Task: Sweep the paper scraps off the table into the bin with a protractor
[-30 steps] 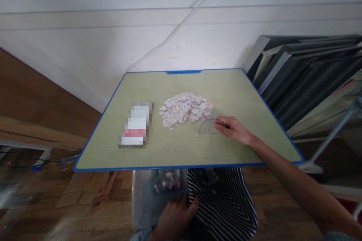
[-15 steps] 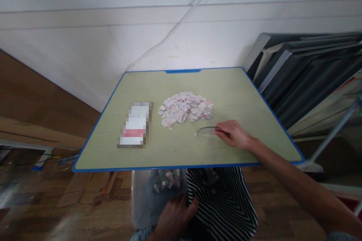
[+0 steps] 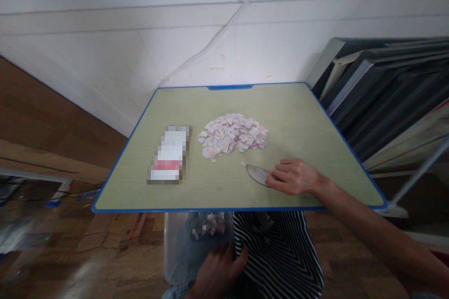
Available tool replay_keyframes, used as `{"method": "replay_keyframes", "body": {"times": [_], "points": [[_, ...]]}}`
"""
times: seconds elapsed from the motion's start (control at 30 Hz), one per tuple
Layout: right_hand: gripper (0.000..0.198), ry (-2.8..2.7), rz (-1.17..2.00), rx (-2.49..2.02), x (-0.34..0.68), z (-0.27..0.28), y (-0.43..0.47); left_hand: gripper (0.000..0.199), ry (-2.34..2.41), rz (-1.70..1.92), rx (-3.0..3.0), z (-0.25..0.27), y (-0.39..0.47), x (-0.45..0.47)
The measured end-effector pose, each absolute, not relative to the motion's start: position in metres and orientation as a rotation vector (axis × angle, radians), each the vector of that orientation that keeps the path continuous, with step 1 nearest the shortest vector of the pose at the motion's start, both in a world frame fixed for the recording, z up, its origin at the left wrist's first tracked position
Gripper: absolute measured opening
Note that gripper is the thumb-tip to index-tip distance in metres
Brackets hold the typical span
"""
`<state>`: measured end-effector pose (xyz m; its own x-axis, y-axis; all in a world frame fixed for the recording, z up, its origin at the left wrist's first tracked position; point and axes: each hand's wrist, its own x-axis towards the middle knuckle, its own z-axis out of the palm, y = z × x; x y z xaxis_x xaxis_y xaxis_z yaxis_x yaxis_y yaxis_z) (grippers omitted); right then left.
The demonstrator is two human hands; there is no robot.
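Note:
My right hand (image 3: 293, 176) is closed on a flat, grey, speckled piece with a curved edge (image 3: 257, 174), low over the board; its exact kind does not show. Its far tip is beside a small pale scrap (image 3: 243, 163). Beyond it lies a loose heap of torn white and pinkish paper scraps (image 3: 233, 133). Below the board's front edge, my left hand (image 3: 220, 268) grips the near right side of a clear plastic tub (image 3: 173, 252), thumb on the outer side. Some of its fingers are hard to see in the shade. More paper scraps (image 3: 212, 225) lie in the tub.
The pale green board (image 3: 298, 112) has a blue rim. A blurred white block with a red band (image 3: 170, 152) lies at its left. Striped black-and-white cloth (image 3: 280, 257) hangs below. Dark panels (image 3: 389, 84) lean at the right; brown cardboard (image 3: 49, 112) stands at the left.
My right hand has moved slightly nearer and turned, so the grey piece now shows its broad face instead of its thin edge. My left hand stays by the tub.

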<state>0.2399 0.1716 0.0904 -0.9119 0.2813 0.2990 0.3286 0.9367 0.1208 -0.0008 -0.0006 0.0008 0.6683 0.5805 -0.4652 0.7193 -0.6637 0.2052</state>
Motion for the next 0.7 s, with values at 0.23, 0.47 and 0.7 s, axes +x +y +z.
{"method": "replay_keyframes", "body": {"times": [0.23, 0.47, 0.7], "points": [[0.026, -2.721, -0.351, -0.508, 0.230, 0.091, 0.177, 0.044, 1.021, -0.469, 2.588, -0.002, -0.002, -0.002], [0.033, -2.451, -0.114, -0.774, 0.222, 0.082, 0.181, 0.042, 1.038, -0.448, 2.632, -0.002, -0.004, -0.001], [0.032, -2.395, 0.132, -0.912, 0.225, 0.081, 0.184, 0.043, 1.024, -0.438, 2.604, -0.004, -0.003, 0.000]]}}
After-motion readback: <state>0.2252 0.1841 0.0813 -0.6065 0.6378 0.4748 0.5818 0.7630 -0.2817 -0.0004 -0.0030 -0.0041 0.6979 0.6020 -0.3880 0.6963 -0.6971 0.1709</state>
